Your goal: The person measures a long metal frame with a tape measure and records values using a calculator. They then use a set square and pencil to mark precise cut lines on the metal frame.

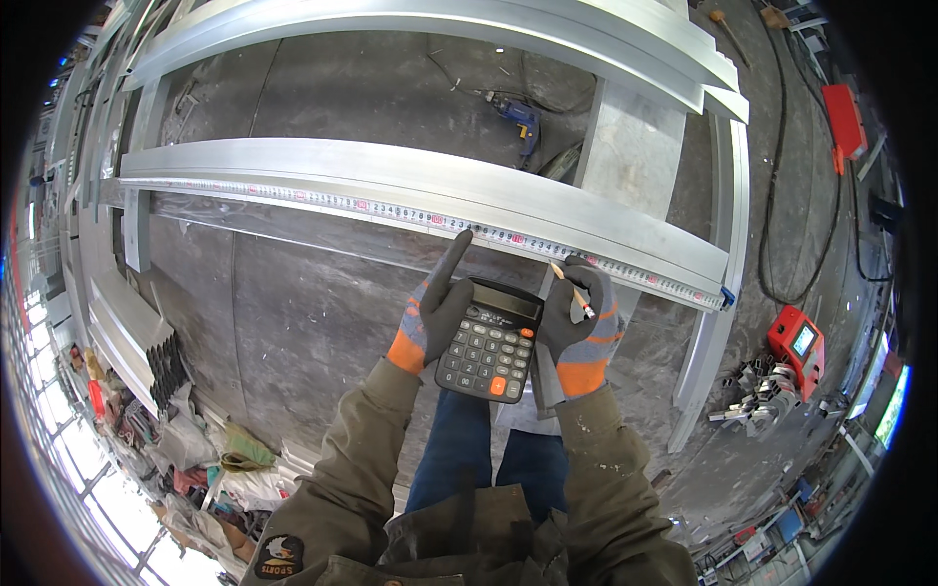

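Tape measure (pixel 401 212) lies just ahead of both hands' fingertips, its long axis running crosswise and slanting nearer at right; neither hand is clearly closer. The left hand (pixel 439 311) grips a black plastic calculator (pixel 504 334), index finger stretched to the tape's near edge, contact unclear. The right hand (pixel 578 320), gloved in grey and orange, pinches a slim pencil (pixel 584 306). Beyond the tape runs a smooth, silvery metal beam (pixel 322 161).

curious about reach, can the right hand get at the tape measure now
Probably yes: the right hand is close beside the tape measure with nothing visible between, though it holds a pencil.
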A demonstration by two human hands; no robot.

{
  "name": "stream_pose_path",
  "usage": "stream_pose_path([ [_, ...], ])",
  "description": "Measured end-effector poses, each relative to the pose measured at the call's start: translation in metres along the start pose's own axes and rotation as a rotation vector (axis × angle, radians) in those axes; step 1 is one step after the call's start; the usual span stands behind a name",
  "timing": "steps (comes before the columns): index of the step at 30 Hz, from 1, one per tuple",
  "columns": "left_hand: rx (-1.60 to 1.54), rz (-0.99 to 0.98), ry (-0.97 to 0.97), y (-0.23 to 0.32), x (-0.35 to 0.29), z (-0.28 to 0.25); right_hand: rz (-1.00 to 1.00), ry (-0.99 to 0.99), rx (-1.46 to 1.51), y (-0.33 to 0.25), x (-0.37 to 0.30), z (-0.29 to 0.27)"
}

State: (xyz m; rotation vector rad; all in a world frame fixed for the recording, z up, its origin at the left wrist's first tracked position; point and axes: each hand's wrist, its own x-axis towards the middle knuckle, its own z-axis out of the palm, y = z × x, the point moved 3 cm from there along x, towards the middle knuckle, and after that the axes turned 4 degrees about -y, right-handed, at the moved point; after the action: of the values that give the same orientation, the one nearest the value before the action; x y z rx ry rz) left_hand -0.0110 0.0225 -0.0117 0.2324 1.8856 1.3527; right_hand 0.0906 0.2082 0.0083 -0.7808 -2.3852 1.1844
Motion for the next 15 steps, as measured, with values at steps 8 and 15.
stream_pose_path([
  [8,-0.003,0.019,0.007,0.0006,0.0004,0.0005,-0.007,-0.011,-0.02,0.0051,0.0002,0.0009],
  [15,-0.005,0.018,0.017,0.0,0.0013,0.0013,0.017,-0.025,-0.042,0.0049,0.0004,0.0019],
])
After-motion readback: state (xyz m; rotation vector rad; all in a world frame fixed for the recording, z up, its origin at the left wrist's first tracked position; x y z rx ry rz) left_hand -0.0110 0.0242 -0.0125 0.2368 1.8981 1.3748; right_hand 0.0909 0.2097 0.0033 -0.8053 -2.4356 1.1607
